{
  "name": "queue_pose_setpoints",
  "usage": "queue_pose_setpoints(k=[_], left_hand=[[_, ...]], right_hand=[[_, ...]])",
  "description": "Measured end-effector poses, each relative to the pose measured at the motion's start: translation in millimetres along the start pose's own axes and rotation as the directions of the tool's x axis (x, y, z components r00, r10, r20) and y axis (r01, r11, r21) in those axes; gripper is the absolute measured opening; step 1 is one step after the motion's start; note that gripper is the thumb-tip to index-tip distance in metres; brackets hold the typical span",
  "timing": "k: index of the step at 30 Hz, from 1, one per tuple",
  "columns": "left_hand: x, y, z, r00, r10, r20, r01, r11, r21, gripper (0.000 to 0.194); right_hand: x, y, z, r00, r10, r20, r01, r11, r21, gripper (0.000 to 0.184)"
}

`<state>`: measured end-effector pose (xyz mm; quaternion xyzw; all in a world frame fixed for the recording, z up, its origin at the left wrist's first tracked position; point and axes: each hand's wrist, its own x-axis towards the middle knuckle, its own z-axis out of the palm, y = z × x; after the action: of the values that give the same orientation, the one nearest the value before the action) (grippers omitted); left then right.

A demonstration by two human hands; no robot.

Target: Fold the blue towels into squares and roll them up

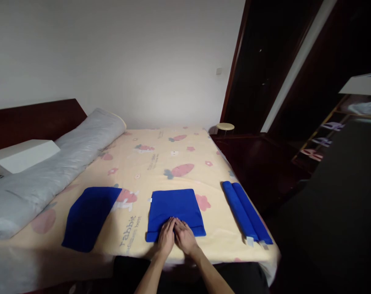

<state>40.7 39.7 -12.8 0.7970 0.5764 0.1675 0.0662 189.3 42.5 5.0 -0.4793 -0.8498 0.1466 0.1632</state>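
A blue towel (pixel 174 204) lies spread on the bed right in front of me, its near edge turned over in a narrow fold. My left hand (pixel 167 238) rests on that fold with its fingers stretched forward over the cloth. Beside it, my right hand (pixel 184 237) presses on the same fold, fingers also extended, the fingertips of both hands touching or nearly so. A small white tag sticks out at the towel's left edge. To the left lies another flat blue towel (pixel 90 218). Two rolled blue towels (pixel 246 212) lie side by side on the right, white tags at their near ends.
The bed (pixel 161 155) has a yellow sheet with carrot and rabbit prints. A long grey rolled bedding piece (pixel 65 159) and a white box (pixel 26 155) lie by the dark headboard (pixel 35 118). A round stool (pixel 225 126) and a shoe rack (pixel 320 139) stand to the right.
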Motion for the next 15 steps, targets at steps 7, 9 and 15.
queue_pose_setpoints(k=[7, 9, 15], left_hand=[[-3, -32, -16.6, 0.985, -0.162, 0.065, 0.151, 0.978, 0.147, 0.053], [-8, -46, -22.8, 0.96, -0.281, 0.003, 0.272, 0.933, 0.234, 0.052], [-10, -50, -19.6, 0.95, -0.264, -0.165, 0.302, 0.908, 0.289, 0.048]], right_hand=[[1, 28, -7, 0.962, 0.267, -0.051, -0.269, 0.962, -0.038, 0.053], [-2, 43, -10, 0.922, 0.375, -0.096, -0.382, 0.921, -0.071, 0.055], [-4, 45, -13, 0.914, 0.383, -0.132, -0.395, 0.916, -0.075, 0.057]])
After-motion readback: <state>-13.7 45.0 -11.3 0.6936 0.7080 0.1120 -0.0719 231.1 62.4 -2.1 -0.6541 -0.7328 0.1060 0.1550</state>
